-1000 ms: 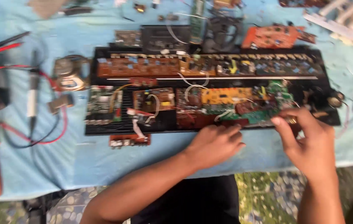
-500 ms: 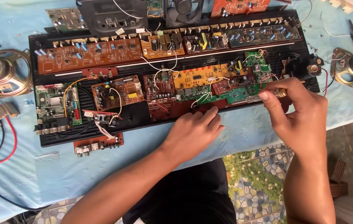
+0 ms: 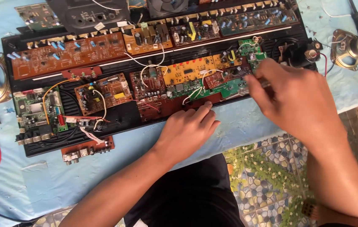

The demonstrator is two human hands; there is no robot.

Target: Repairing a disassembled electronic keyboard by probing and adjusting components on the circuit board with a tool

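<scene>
Our right hand (image 3: 290,98) pinches something unclear at the green board (image 3: 229,87), which runs 9-to-3, our flat left hand (image 3: 189,130) at its 7 o'clock.

Looks like a makeshift electronics repair spot: an opened black chassis (image 3: 153,117) full of circuit boards just past both hands, loose speakers (image 3: 349,48) either side, on a blue-covered table (image 3: 40,185).
</scene>
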